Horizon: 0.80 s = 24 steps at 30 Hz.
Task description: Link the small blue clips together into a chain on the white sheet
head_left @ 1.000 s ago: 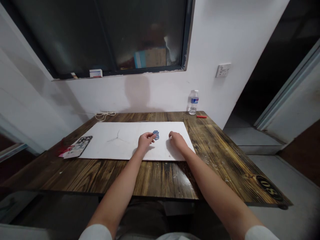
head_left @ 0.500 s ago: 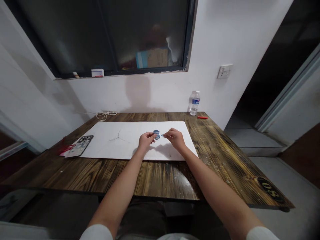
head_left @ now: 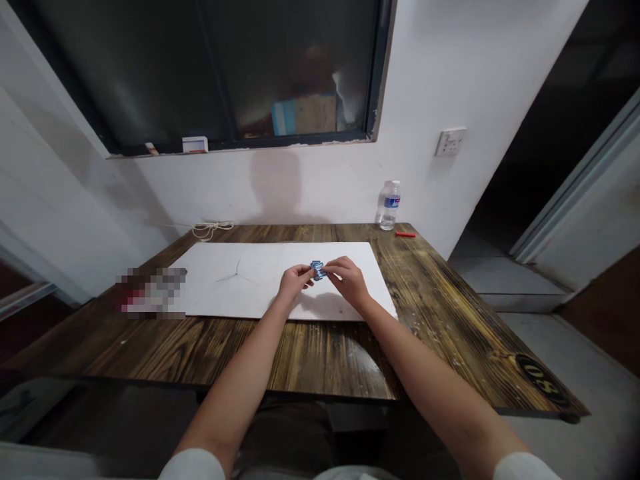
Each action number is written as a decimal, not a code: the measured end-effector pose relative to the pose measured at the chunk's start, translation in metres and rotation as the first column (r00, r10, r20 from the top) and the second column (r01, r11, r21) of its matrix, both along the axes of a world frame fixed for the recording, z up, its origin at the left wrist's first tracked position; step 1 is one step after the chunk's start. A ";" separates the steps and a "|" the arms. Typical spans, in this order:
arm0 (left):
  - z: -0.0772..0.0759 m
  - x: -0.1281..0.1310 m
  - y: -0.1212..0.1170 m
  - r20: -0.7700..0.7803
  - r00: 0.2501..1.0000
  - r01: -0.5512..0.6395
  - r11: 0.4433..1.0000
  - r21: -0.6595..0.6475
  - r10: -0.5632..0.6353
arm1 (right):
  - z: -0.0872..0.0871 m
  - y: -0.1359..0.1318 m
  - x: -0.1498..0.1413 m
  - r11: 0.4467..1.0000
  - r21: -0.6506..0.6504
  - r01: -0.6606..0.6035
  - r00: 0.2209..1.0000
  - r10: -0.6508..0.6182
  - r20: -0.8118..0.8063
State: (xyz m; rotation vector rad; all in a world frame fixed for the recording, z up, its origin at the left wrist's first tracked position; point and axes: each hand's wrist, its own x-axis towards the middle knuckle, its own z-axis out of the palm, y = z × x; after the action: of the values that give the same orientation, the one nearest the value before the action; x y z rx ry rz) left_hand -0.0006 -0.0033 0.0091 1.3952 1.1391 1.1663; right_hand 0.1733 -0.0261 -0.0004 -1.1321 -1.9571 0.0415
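Observation:
A small blue-and-white folded piece [head_left: 317,269] is pinched up between my two hands, above the far middle of a large white sheet [head_left: 225,295]. My left hand [head_left: 295,281] grips it from the left with thumb and fingertips. My right hand [head_left: 350,280] closes on its right side, fingertips touching it. The fingers hide part of the piece, and its exact shape is hard to make out. Both hands hover just over the sheet, which lies on a dark wooden table [head_left: 300,353]. A faint pencil-like Y mark [head_left: 235,273] sits left of them.
A plastic water bottle [head_left: 390,207] and a red stick [head_left: 405,234] stand at the far right of the table. A white cord [head_left: 213,229] lies at the far edge, and a pixelated patch [head_left: 150,293] covers the left end. The wall rises behind.
My right hand has moved left from the sheet to the blue piece and now closes on it alongside my left hand. The piece has shifted slightly right.

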 end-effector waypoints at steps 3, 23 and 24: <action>0.000 0.000 0.000 0.019 1.000 0.002 1.000 -0.022 -0.002 | -0.003 0.001 -0.001 0.996 0.090 -0.024 1.000 0.023 0.012; -0.004 -0.001 0.003 0.280 0.957 0.113 0.986 -0.125 -0.074 | -0.002 0.000 -0.006 0.916 0.381 -0.129 0.991 0.126 0.035; -0.003 -0.001 0.003 0.279 0.958 0.113 0.986 -0.125 -0.074 | -0.002 -0.001 -0.006 0.916 0.377 -0.139 0.990 0.141 0.024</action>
State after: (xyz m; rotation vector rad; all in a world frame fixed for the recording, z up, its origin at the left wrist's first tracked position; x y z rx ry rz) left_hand -0.0016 -0.0002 0.0059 1.1287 0.9301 1.1475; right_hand 0.1675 -0.0268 -0.0028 -0.7371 -1.9337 -0.2489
